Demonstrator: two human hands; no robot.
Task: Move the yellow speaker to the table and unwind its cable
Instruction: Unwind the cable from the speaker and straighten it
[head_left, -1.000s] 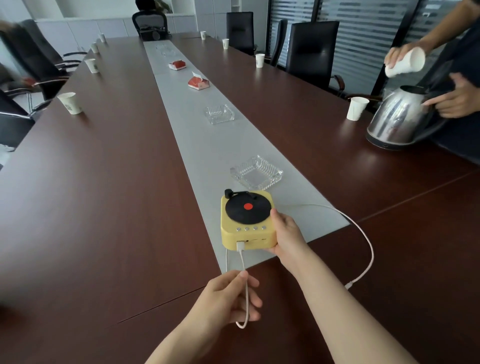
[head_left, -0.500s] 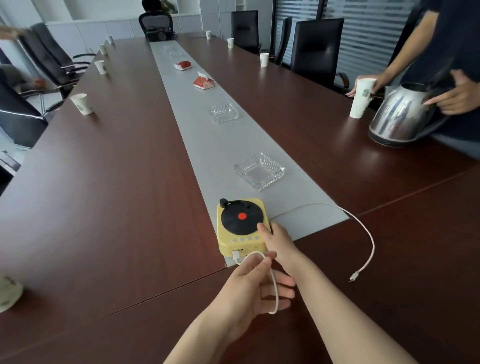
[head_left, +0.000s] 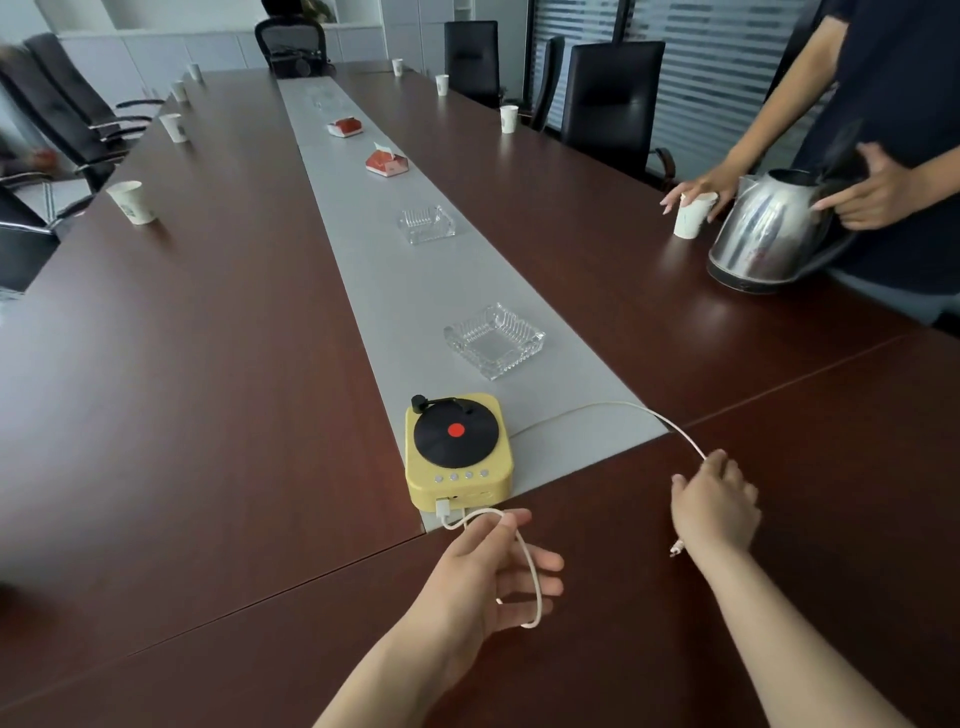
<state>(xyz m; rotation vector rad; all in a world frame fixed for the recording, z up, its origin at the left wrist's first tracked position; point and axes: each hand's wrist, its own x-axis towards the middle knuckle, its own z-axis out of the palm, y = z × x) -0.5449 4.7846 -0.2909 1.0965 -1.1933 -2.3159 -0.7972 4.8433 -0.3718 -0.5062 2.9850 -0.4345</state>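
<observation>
Speaker: the yellow speaker (head_left: 460, 452) is seen set down on the table (head_left: 208, 364), at the near end of the grey runner (head_left: 415, 291), disc side up.

Cable: the cable (head_left: 597, 408) is plugged into the speaker's front face; one stretch is led round the back and out to the right, so it is judged largely unwound.

Left hand: the left hand (head_left: 493, 566) is held just before the speaker, fingers loosely bent and spread, with a loop of cable hooked over them. Slack near the plug is presumably being gathered there so the socket is not tugged.

Right hand: the right hand (head_left: 714, 506) is placed well to the right, fingers curled down on the cable; the free plug is seen poking out beneath the wrist. The line is probably being drawn out straight.

Ashtray: the glass ashtray (head_left: 493, 340) just beyond the speaker appears to hold nothing.

Kettle and cup: a steel kettle (head_left: 769, 234) and a paper cup (head_left: 693, 213) are held by another person at far right; their contents cannot be made out.
</observation>
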